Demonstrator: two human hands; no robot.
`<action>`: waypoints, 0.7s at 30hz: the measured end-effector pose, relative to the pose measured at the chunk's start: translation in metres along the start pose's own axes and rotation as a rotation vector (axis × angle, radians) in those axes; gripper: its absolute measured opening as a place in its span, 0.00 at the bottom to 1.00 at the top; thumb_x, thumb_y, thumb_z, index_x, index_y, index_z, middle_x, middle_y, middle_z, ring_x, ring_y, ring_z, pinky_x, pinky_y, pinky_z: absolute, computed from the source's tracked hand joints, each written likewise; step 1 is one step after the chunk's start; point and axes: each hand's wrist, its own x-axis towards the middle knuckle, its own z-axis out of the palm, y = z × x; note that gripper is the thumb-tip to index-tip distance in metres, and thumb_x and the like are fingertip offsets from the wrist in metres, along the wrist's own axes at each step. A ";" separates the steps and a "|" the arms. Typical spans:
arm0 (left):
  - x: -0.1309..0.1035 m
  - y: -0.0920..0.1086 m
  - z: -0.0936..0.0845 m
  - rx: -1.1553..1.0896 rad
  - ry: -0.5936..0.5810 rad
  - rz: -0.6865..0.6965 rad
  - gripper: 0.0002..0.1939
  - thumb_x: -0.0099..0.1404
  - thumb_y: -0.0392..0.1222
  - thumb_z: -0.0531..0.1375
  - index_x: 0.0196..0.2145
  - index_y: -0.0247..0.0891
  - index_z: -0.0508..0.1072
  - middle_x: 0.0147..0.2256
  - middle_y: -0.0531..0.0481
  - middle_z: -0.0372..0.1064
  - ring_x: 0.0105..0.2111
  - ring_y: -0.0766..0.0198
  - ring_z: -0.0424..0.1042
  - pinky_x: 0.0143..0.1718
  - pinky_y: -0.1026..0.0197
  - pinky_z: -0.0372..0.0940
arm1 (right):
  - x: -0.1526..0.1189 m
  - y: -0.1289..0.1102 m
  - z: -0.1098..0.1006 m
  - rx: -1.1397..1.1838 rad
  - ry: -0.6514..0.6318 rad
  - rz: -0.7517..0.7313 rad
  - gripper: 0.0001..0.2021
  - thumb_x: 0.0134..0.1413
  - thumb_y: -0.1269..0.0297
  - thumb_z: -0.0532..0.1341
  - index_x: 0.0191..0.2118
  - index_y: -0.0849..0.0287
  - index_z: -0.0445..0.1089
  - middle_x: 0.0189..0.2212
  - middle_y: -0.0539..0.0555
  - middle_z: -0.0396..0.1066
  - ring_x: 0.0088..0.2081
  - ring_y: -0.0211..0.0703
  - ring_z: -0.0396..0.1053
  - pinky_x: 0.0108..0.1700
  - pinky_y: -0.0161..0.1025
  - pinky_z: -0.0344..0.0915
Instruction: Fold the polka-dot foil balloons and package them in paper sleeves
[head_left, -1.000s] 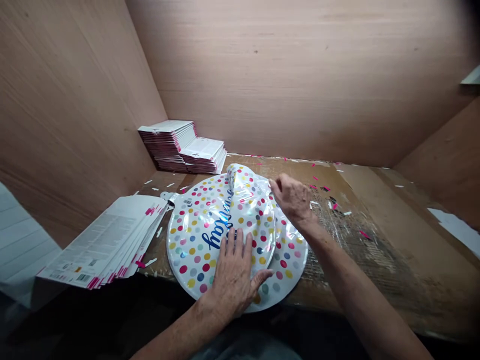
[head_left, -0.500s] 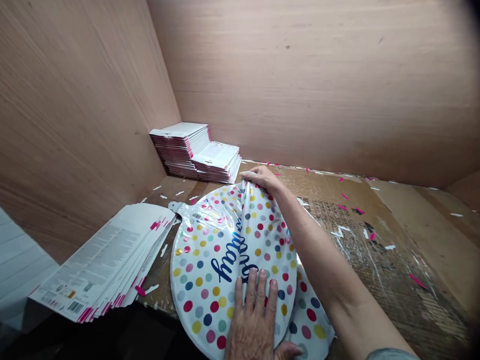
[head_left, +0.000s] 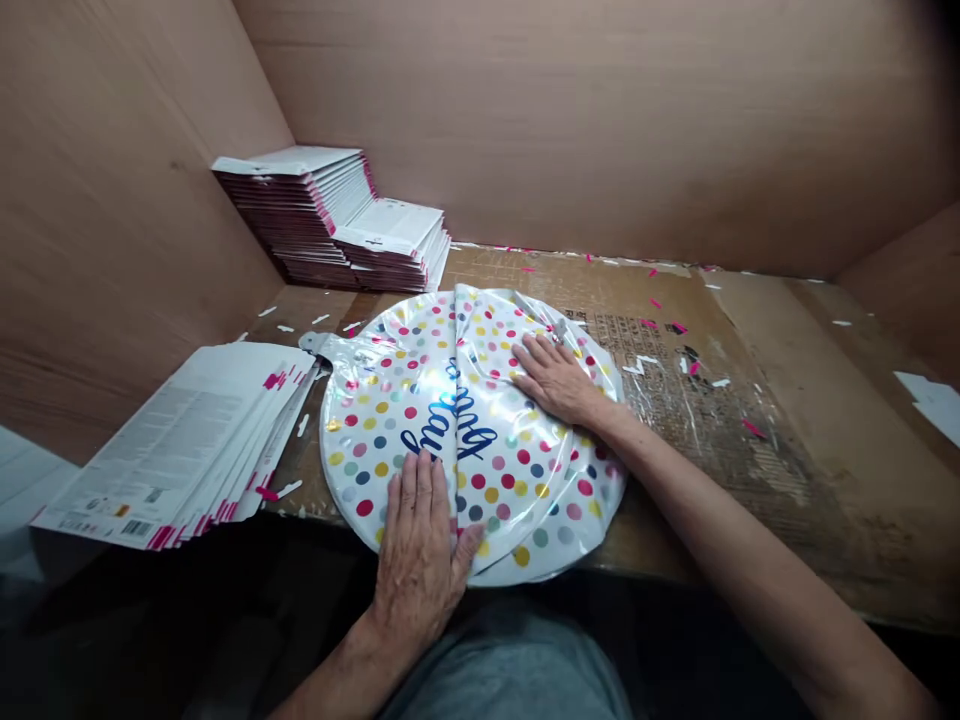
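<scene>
A flat white foil balloon (head_left: 495, 475) with multicoloured dots and dark blue lettering lies on the cardboard in front of me. A flap of it is folded over to the right, with a straight crease down the middle that cuts through the lettering. Its small tail (head_left: 319, 345) sticks out at the left. My left hand (head_left: 416, 545) rests flat on the near part, left of the crease, fingers outstretched. On the upper right, my right hand (head_left: 559, 380) presses the folded layer with its fingers spread. Neither hand grips anything.
Fanned printed card sleeves (head_left: 180, 450) lie at the left, overhanging the front edge. Stacked sleeves (head_left: 330, 220) stand in the back left corner. Wooden panels (head_left: 562, 120) enclose the cardboard surface (head_left: 750, 400), which is strewn with white and pink scraps. White paper (head_left: 930, 405) lies far right.
My right hand has let go of the balloon's far edge and moved down and right onto the folded flap, which now lies flatter. My left hand stays flat on the near part. The view has shifted.
</scene>
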 end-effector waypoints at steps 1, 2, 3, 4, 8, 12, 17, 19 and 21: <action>-0.005 0.002 0.000 -0.014 -0.001 -0.019 0.32 0.72 0.53 0.49 0.62 0.23 0.59 0.64 0.25 0.54 0.68 0.40 0.48 0.63 0.37 0.55 | -0.004 0.002 0.005 0.006 -0.034 0.022 0.30 0.70 0.50 0.40 0.69 0.62 0.51 0.70 0.64 0.46 0.70 0.58 0.43 0.67 0.58 0.44; -0.006 0.004 -0.001 -0.038 -0.008 -0.049 0.29 0.72 0.53 0.50 0.58 0.24 0.64 0.63 0.26 0.56 0.68 0.40 0.48 0.63 0.38 0.56 | -0.005 0.005 0.007 0.021 -0.048 0.025 0.30 0.70 0.50 0.41 0.69 0.62 0.51 0.70 0.63 0.46 0.70 0.58 0.42 0.67 0.58 0.43; -0.005 0.004 -0.003 -0.065 -0.021 -0.087 0.26 0.72 0.53 0.49 0.53 0.27 0.68 0.63 0.27 0.58 0.68 0.40 0.49 0.63 0.39 0.57 | -0.003 0.008 0.006 0.048 -0.050 0.006 0.30 0.69 0.49 0.43 0.69 0.61 0.52 0.70 0.62 0.47 0.70 0.58 0.44 0.67 0.57 0.44; 0.000 0.002 -0.006 -0.090 -0.038 -0.125 0.24 0.72 0.54 0.49 0.48 0.29 0.71 0.62 0.29 0.60 0.67 0.41 0.49 0.63 0.39 0.57 | 0.001 0.011 0.003 0.084 -0.039 -0.015 0.29 0.68 0.48 0.44 0.67 0.59 0.55 0.69 0.61 0.50 0.68 0.57 0.47 0.66 0.55 0.47; 0.057 -0.042 -0.017 -0.077 -0.022 -0.189 0.23 0.73 0.53 0.47 0.47 0.32 0.73 0.59 0.34 0.64 0.67 0.44 0.52 0.64 0.42 0.57 | 0.024 0.030 -0.018 0.187 0.156 0.219 0.24 0.69 0.54 0.45 0.59 0.61 0.66 0.60 0.64 0.64 0.59 0.54 0.62 0.59 0.48 0.57; 0.136 -0.116 -0.018 0.149 0.008 -0.242 0.28 0.72 0.48 0.46 0.61 0.25 0.63 0.64 0.30 0.56 0.67 0.39 0.47 0.65 0.38 0.51 | 0.040 0.048 -0.023 0.168 0.174 0.631 0.24 0.61 0.50 0.57 0.50 0.69 0.69 0.53 0.73 0.66 0.56 0.63 0.63 0.54 0.51 0.59; 0.185 -0.175 0.009 0.295 -0.173 -0.315 0.32 0.72 0.53 0.43 0.64 0.28 0.59 0.65 0.30 0.55 0.66 0.38 0.48 0.63 0.37 0.49 | 0.051 0.057 -0.008 0.245 0.149 0.611 0.18 0.56 0.50 0.62 0.41 0.61 0.71 0.41 0.60 0.74 0.44 0.53 0.70 0.42 0.42 0.62; 0.190 -0.182 0.018 0.317 -0.176 -0.330 0.32 0.73 0.53 0.41 0.64 0.29 0.60 0.63 0.30 0.57 0.65 0.39 0.52 0.62 0.38 0.50 | 0.058 0.059 -0.005 0.275 0.160 0.596 0.15 0.56 0.51 0.61 0.40 0.58 0.70 0.38 0.56 0.74 0.41 0.49 0.70 0.39 0.40 0.62; 0.190 -0.179 0.017 0.335 -0.151 -0.341 0.32 0.72 0.52 0.42 0.64 0.26 0.59 0.63 0.28 0.57 0.65 0.38 0.52 0.61 0.38 0.50 | 0.065 0.061 -0.004 0.296 0.169 0.588 0.14 0.58 0.53 0.60 0.42 0.58 0.69 0.40 0.56 0.74 0.42 0.49 0.70 0.40 0.40 0.62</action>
